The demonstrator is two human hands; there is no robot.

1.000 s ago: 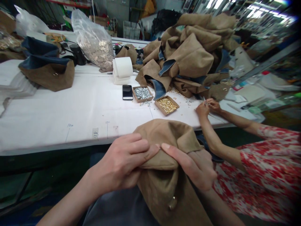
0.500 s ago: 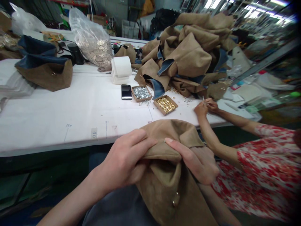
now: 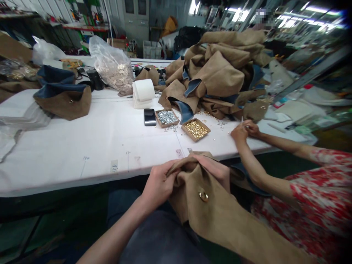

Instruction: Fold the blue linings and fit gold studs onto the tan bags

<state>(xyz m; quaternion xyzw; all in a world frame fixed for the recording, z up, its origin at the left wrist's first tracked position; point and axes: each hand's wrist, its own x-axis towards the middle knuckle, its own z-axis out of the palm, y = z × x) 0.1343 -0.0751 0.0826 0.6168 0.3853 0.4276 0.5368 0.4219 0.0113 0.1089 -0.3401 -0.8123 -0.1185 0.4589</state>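
A brown suede-like bag (image 3: 220, 216) hangs over my lap in front of the table, with a gold ring fitting (image 3: 203, 196) facing me. My left hand (image 3: 160, 181) is closed on its upper edge, thumb and fingers pinching the folded cloth. On the other side of the same fold, my right hand (image 3: 216, 169) grips the bag; its fingertips are partly hidden by the cloth. Beyond the bag stand a small box of gold studs (image 3: 195, 130) and a small box of silver studs (image 3: 167, 118).
At the right, a co-worker's hands (image 3: 243, 131) hold a small thing over the table edge. A heap of brown bags (image 3: 217, 73) fills the back. A phone (image 3: 150, 117), a white roll (image 3: 143, 94), a plastic sack (image 3: 112, 68) and an upright bag (image 3: 66, 102) rest on the table.
The bag has turned in my hands, so the gold ring now faces up towards me. Both hands have come closer together at its edge. My view has tilted up slightly.
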